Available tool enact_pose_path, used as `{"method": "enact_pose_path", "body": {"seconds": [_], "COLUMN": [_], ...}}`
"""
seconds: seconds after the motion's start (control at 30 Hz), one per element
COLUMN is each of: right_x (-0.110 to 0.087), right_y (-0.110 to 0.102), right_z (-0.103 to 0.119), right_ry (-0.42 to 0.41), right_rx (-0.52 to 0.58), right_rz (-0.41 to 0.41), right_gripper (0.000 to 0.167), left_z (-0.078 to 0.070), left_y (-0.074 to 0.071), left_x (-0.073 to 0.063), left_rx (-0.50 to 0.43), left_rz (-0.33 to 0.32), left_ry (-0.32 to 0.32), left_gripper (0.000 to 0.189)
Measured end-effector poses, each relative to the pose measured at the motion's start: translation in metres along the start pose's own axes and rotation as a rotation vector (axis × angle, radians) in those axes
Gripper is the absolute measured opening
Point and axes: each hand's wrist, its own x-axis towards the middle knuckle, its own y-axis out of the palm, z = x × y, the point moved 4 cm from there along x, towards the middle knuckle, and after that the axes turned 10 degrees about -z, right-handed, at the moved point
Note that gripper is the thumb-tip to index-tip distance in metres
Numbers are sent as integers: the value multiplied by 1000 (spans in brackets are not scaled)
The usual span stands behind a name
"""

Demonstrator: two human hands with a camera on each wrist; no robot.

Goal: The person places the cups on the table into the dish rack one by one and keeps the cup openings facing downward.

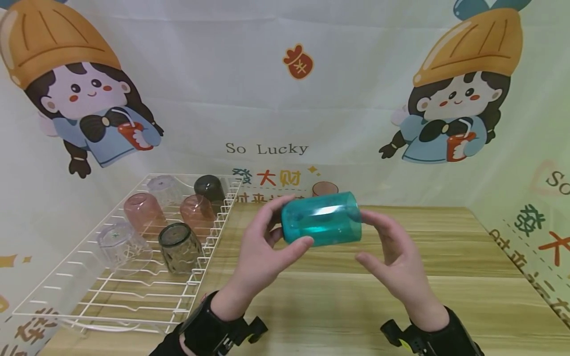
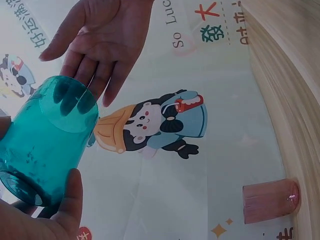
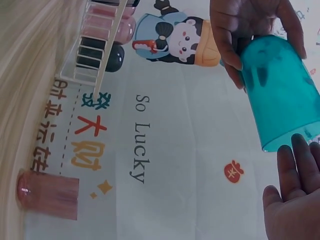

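A translucent teal cup (image 1: 322,220) is held on its side above the table, its open rim to the right. My left hand (image 1: 262,252) grips it round the base end, thumb in front and fingers behind. By the rim, my right hand (image 1: 401,262) has its fingers extended and its thumb apart. In the right wrist view, those fingertips lie at the rim of the teal cup (image 3: 280,95); whether they touch it, I cannot tell. Through the wall of the teal cup (image 2: 50,135), the left wrist view shows the right fingers.
On the left stands a white wire rack (image 1: 102,318) bearing several upturned cups, including a grey-green one (image 1: 180,247), a pink one (image 1: 144,212) and a dark one (image 1: 209,188). Another pink cup (image 1: 325,188) stands at the back of the wooden table (image 1: 338,306), partly hidden behind the teal cup.
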Motion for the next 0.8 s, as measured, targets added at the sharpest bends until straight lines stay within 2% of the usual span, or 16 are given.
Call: {"method": "enact_pose_path", "body": {"seconds": [0.4,0.8], "right_x": [-1,-5], "right_y": [-9,-21], "right_z": [3,-1], "right_ry": [-106,-125], "right_rx": [24,-8], "right_rz": [1,5], "right_gripper": [57,61], "left_z": [-7,-7], "left_y": [-19,-38], "left_x": [0,-3], "left_rx": [23,116], "left_rz": [-40,-75], "left_ry": [-19,-67], "left_gripper": [65,66]}}
